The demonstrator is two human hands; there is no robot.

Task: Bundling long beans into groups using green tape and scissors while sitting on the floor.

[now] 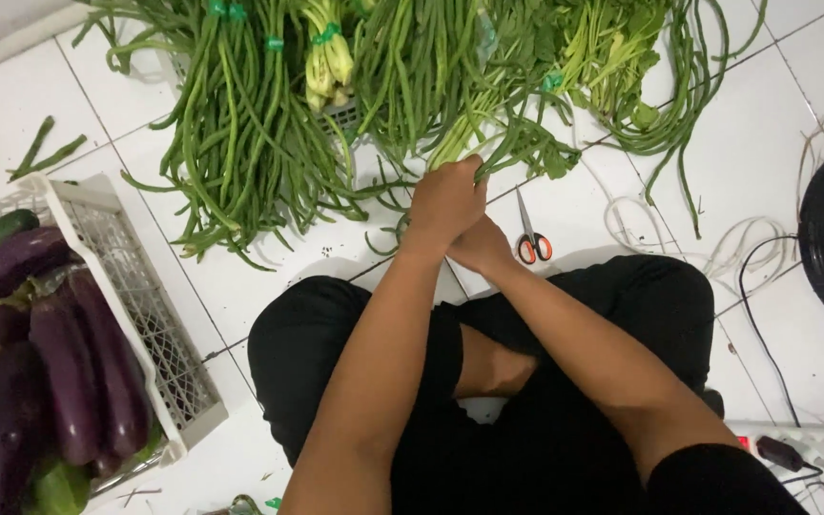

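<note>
Long beans at upper centre of the frame are gripped by the closed left hand, while the right hand, tucked beneath it, is curled, its grip hidden.

Crate of eggplants lies left; scissors right of the hands, beans beyond.

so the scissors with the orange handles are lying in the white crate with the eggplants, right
Not quite. The head view shows the scissors with orange handles lying on the white tiled floor, just right of the right hand. The white crate holds only the eggplants and other vegetables.
</note>
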